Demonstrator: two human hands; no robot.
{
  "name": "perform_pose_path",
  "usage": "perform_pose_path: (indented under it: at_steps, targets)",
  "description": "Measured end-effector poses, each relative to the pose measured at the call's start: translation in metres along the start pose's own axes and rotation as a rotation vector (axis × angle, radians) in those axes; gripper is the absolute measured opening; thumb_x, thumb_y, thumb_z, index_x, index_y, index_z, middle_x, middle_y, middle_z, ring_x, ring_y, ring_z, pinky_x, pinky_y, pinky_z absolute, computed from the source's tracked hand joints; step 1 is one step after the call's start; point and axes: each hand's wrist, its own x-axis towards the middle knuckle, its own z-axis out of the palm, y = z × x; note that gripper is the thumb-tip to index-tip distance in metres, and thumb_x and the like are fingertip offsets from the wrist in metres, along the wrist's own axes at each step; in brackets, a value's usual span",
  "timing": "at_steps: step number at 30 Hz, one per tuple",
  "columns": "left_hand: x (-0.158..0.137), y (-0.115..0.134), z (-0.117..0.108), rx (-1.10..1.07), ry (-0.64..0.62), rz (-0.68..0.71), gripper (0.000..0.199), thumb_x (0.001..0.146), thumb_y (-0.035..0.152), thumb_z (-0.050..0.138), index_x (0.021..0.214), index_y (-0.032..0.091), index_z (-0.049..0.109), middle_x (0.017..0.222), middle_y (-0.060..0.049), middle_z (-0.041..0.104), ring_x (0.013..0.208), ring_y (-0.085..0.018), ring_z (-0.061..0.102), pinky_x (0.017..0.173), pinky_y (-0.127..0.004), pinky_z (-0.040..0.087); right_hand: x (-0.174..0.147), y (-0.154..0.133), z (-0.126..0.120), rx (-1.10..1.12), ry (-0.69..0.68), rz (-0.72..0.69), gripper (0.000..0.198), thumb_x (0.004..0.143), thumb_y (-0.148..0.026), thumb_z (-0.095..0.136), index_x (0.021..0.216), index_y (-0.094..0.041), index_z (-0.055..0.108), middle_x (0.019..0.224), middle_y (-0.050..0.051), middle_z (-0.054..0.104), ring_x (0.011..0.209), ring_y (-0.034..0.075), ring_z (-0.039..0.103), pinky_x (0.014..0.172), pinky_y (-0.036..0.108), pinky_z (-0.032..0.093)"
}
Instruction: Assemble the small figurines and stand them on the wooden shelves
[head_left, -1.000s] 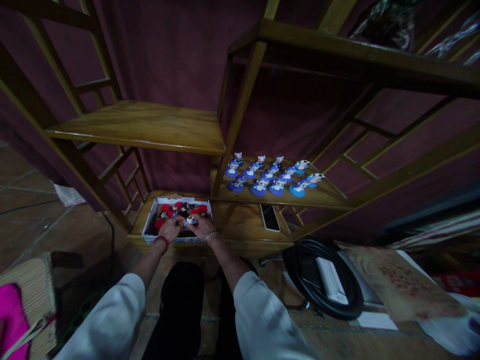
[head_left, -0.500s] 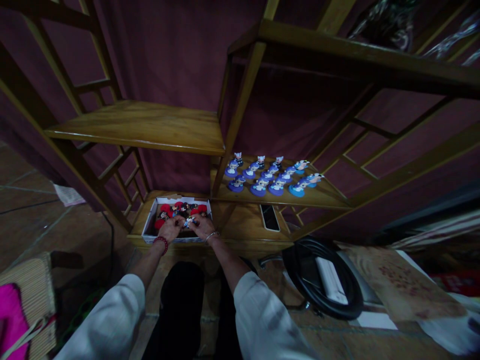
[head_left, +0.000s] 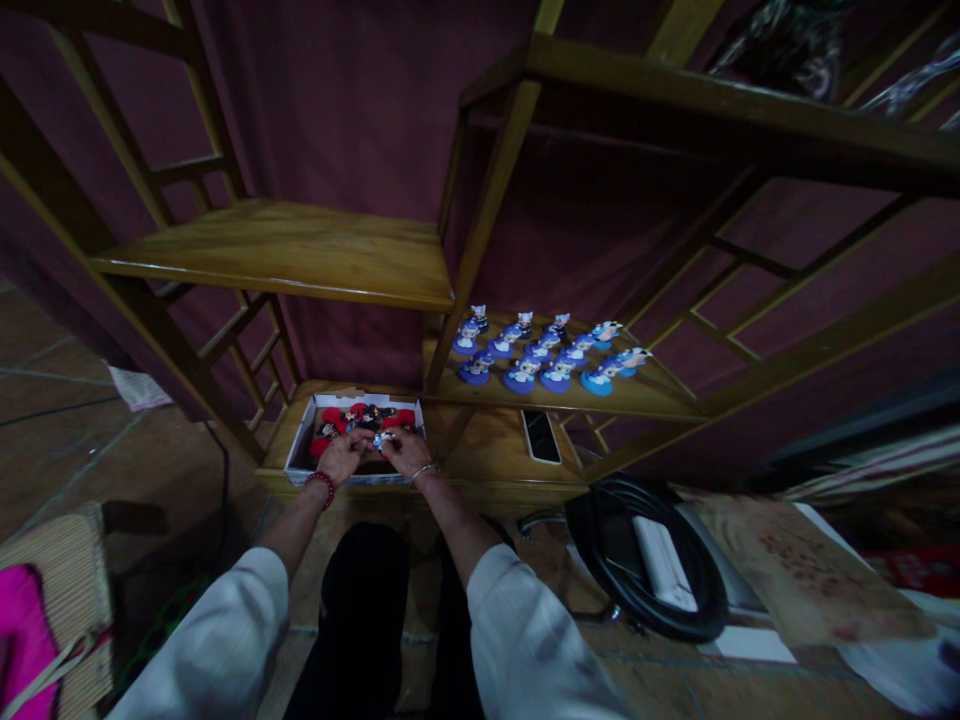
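Both hands are over a white cardboard box on the lowest shelf. Between them is a small white and blue figurine. My right hand pinches it from the right, fingers closed. My left hand, with a red bead bracelet, reaches its fingers toward the figurine's left side; its fingertips are bent and close together at the figurine. Several red and black figurines lie in the box beyond my fingers. The hands cover part of the box's near side.
Several purple, white and blue figurines stand in rows on the shelf to the right. Below them lies a phone. A coiled black hose is on the floor at right; a woven stool with pink cloth stands at left.
The figurine has shifted very slightly up and to the right between my hands. My fingers have adjusted a little around it; the rest looks the same.
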Motion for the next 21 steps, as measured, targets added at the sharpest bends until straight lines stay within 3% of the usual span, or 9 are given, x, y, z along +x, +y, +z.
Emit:
perform_pose_path:
  at_steps: [5, 10, 16, 21]
  targets:
    - [-0.001, 0.002, 0.001, -0.064, 0.003, -0.032, 0.033, 0.075, 0.021, 0.046, 0.105, 0.015, 0.056, 0.083, -0.004, 0.066, 0.067, -0.012, 0.058, 0.055, -0.021, 0.045, 0.001, 0.000, 0.000, -0.003, -0.005, 0.024, 0.026, 0.081, -0.034, 0.044, 0.098, -0.021, 0.059, 0.089, 0.002, 0.066, 0.078, 0.013, 0.059, 0.068, 0.019, 0.042]
    - [0.001, -0.003, 0.001, 0.037, 0.022, 0.007, 0.034, 0.075, 0.022, 0.047, 0.107, 0.017, 0.056, 0.084, -0.003, 0.067, 0.071, -0.013, 0.060, 0.056, -0.021, 0.046, 0.002, 0.001, 0.001, -0.052, -0.013, 0.028, 0.027, 0.082, -0.033, 0.042, 0.100, -0.021, 0.058, 0.091, 0.003, 0.066, 0.081, 0.014, 0.059, 0.070, 0.019, 0.041]
    - [-0.002, 0.004, -0.001, 0.313, 0.037, 0.012, 0.034, 0.077, 0.024, 0.044, 0.107, 0.020, 0.058, 0.080, -0.001, 0.067, 0.076, -0.013, 0.061, 0.068, -0.023, 0.047, 0.003, 0.003, 0.001, -0.065, 0.003, 0.004, 0.026, 0.083, -0.030, 0.040, 0.100, -0.020, 0.057, 0.092, 0.004, 0.066, 0.083, 0.013, 0.059, 0.071, 0.019, 0.040]
    - [-0.008, 0.015, 0.001, 0.712, -0.010, -0.080, 0.032, 0.079, 0.031, 0.042, 0.105, 0.024, 0.060, 0.102, -0.003, 0.064, 0.093, -0.018, 0.058, 0.078, -0.026, 0.044, 0.000, 0.003, 0.006, -0.112, 0.026, 0.003, 0.025, 0.082, -0.032, 0.041, 0.095, -0.019, 0.058, 0.089, 0.004, 0.066, 0.081, 0.014, 0.059, 0.069, 0.019, 0.040]
